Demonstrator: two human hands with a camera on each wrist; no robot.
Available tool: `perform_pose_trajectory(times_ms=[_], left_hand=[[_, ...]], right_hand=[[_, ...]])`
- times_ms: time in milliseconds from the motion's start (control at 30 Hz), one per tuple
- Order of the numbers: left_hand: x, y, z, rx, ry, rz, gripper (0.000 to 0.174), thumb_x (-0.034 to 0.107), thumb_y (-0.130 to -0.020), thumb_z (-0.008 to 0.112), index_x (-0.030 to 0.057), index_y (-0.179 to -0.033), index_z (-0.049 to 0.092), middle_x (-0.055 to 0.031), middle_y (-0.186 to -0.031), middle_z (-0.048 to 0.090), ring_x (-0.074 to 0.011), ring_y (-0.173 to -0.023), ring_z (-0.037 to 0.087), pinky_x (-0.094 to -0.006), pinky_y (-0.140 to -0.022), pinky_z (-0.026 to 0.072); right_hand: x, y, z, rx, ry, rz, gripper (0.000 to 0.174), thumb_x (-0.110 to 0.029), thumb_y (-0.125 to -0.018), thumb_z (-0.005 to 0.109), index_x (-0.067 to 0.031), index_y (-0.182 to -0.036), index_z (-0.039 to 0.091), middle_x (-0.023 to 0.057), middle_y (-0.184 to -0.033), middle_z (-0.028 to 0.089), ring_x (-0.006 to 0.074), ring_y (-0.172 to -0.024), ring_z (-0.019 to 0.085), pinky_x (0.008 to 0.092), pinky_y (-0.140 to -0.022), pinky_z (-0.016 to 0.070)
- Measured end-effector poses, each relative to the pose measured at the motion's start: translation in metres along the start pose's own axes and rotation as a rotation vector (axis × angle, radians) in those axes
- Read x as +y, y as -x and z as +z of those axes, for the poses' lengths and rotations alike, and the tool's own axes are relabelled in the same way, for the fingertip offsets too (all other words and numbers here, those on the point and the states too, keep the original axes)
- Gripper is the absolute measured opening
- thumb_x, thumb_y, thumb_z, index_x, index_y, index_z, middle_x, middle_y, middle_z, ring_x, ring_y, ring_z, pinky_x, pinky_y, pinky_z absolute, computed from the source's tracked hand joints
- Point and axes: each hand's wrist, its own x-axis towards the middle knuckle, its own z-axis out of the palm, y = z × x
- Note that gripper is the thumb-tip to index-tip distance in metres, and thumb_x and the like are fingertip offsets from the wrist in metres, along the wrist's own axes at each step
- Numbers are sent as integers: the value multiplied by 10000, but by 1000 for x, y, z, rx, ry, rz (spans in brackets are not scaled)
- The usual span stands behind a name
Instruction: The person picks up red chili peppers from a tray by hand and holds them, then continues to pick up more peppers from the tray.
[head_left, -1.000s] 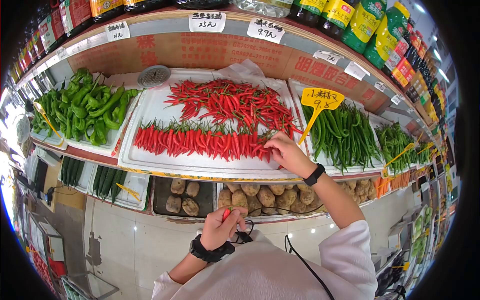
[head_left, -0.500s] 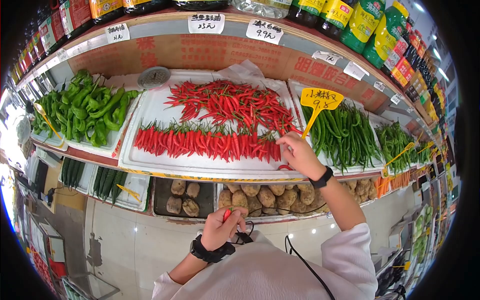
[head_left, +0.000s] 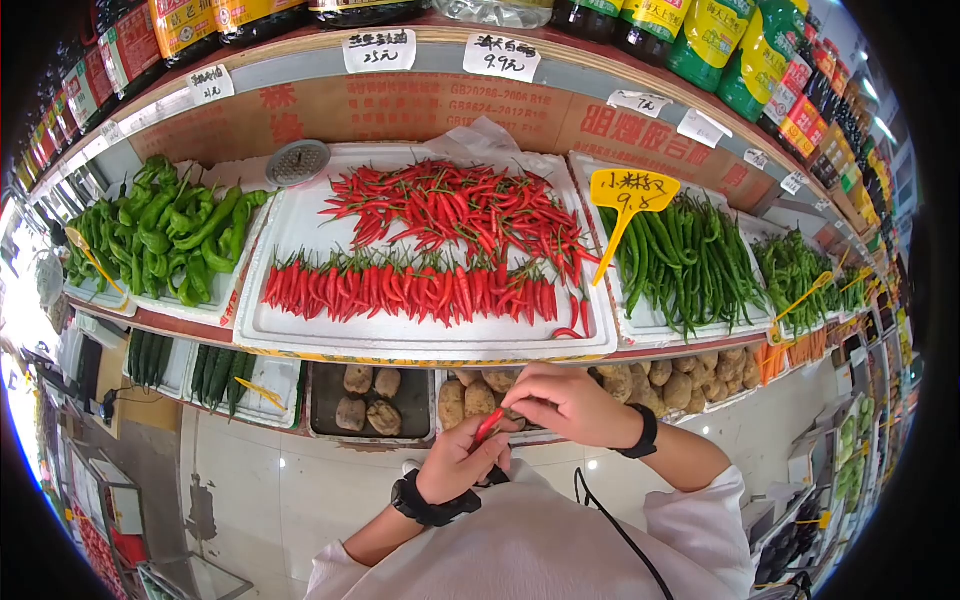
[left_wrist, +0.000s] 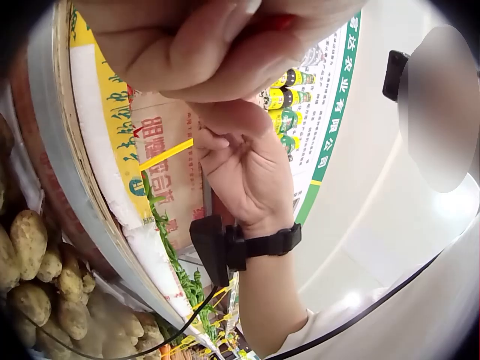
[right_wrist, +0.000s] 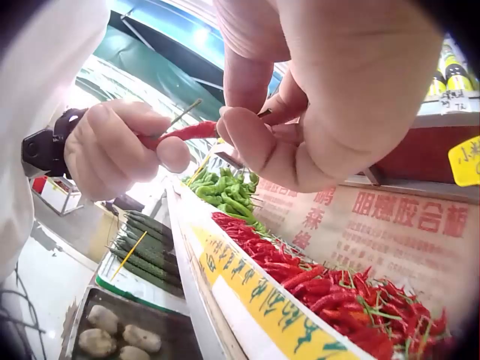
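Note:
My left hand [head_left: 452,468] holds a red chili pepper [head_left: 487,428] in front of the shelf, over the floor. Bent toward it, my right hand [head_left: 575,405] has its thumb and fingers at the pepper's upper end. In the right wrist view, the red pepper [right_wrist: 193,131] stretches between both hands, and a green stem [right_wrist: 186,112] sticks up by the left fingers. Above the hands, a white foam tray [head_left: 400,345] bears a neat row of red chilies [head_left: 400,290] with a loose heap of chilies [head_left: 440,205] behind. A few lie separately near its right corner.
Green peppers [head_left: 180,235] flank the tray on the left, long green chilies [head_left: 690,260] on the right. A yellow price sign [head_left: 632,192] leans up between trays. Below are potatoes [head_left: 478,400] and cucumbers [head_left: 215,375]; a bottle shelf [head_left: 420,75] overhangs the back.
My right hand has left the tray's right end and come down to the chili in my left hand. The head view has shifted slightly, and loose chilies at the tray's right corner are now uncovered.

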Motion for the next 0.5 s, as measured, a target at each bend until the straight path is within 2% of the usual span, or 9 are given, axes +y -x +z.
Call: perform_pose_trajectory(times_ms=[67,167,233,267,300,333,400,500], left_hand=[[-1,1,1,-7,10,-7,216,138,-993,505,16,-1159,571,9,-737,613,-5,-540,448,-171,-472,358],[-7,0,-1,-7,140,36,221,147,-1014,467,16,-1152,579,-12,-736,605,-8,-518,406,-170,-462,327],[-8,0,0,13,126,38,228,132,-1018,436,-5,-1128,581,-42,-737,614,-20,-500,398,-174,-463,332],[-8,0,0,28,115,41,244,118,-1023,404,-26,-1104,584,-71,-738,624,-31,-482,390,-179,-465,337],[-7,0,0,30,114,40,244,118,-1023,404,-26,-1104,584,-71,-738,624,-31,-482,390,-179,-465,337],[-6,1,1,39,152,38,248,119,-1024,398,-29,-1098,583,-74,-737,623,-32,-481,391,-178,-466,336],[-5,0,2,47,190,36,253,120,-1026,392,-32,-1091,583,-77,-736,622,-34,-480,392,-177,-466,336],[-6,-1,3,-12,175,26,258,127,-1032,380,-27,-1096,576,-79,-737,622,-36,-477,386,-178,-465,335]], right_hand=[[0,4,-5,64,-28,91,100,-31,-886,622,-17,-979,657,68,-858,605,172,-747,575,269,-652,452],[3,7,-12,101,-51,95,94,-21,-884,624,-8,-970,657,66,-856,604,164,-756,577,268,-668,457],[8,8,-10,57,-59,83,126,-21,-907,604,-7,-1026,643,49,-887,608,135,-770,572,257,-678,456],[8,9,-5,67,-243,114,147,-31,-921,596,-7,-1062,630,38,-908,608,118,-780,567,248,-678,454],[8,10,-1,78,-426,145,169,-41,-935,588,-7,-1097,617,26,-929,609,101,-789,561,238,-678,452],[6,8,4,77,-426,145,169,-41,-935,588,-7,-1097,617,26,-929,609,101,-789,561,238,-678,452],[2,3,13,97,-799,154,195,-70,-958,570,-13,-1143,596,10,-958,604,71,-808,545,220,-684,451],[10,1,9,61,-642,257,169,-82,-961,570,-18,-1112,609,11,-961,607,60,-816,557,215,-709,472]])
